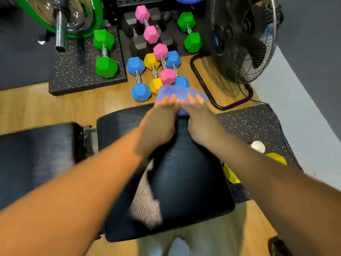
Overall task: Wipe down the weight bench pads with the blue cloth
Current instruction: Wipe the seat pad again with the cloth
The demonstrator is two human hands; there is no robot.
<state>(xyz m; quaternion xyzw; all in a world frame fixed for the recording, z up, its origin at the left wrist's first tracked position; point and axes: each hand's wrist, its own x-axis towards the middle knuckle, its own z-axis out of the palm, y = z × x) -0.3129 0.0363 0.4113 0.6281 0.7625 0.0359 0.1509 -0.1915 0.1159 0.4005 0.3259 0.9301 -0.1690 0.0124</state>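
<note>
The left hand (160,122) and right hand (201,121) lie flat, fingers straight, pressing the blue cloth (176,91) at the far edge of the pad (184,172), gripping nothing. Best to keep even pressure, draw back in overlapping strokes, then cover the 2nd pad (36,154) alongside.

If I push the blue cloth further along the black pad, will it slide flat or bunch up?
The soft blue cloth is probably floppy: it looks rumpled under the left hand and right hand. The black textured bench pad may grip it, so bunching seems likely. It overhangs the pad's far edge and could droop off.
</note>
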